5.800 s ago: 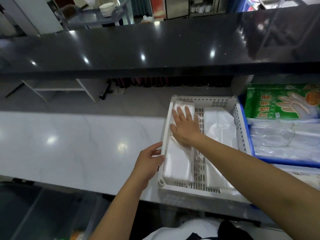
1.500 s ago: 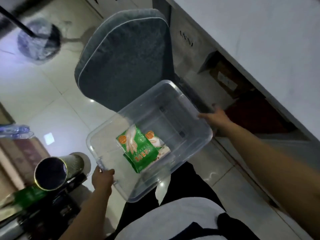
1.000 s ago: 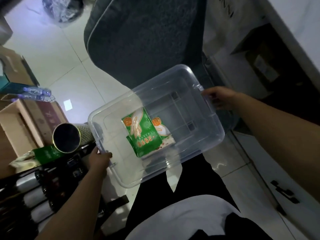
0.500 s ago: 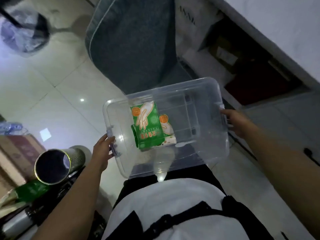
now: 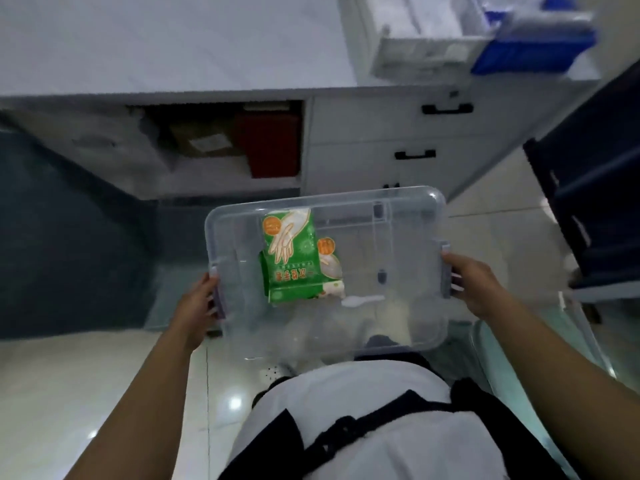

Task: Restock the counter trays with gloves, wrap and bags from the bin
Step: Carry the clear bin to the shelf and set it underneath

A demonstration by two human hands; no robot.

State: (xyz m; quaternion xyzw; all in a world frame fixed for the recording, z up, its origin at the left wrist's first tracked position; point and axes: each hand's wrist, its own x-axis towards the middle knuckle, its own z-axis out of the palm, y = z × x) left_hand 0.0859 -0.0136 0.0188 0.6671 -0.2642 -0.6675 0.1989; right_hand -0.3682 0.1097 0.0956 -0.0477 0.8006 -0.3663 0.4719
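Your left hand (image 5: 201,299) gripped the bin (image 5: 408,244) by its nine o'clock handle, your right hand (image 5: 474,285) by the three o'clock one. The bin was clear, hard, smooth plastic with rounded corners; tilt it and the glossy green glove packs (image 5: 291,258), lying left of centre, could slide and shift the load. The white tray (image 5: 422,53) and blue tray (image 5: 519,57) sat on the desk (image 5: 173,43) at one o'clock.
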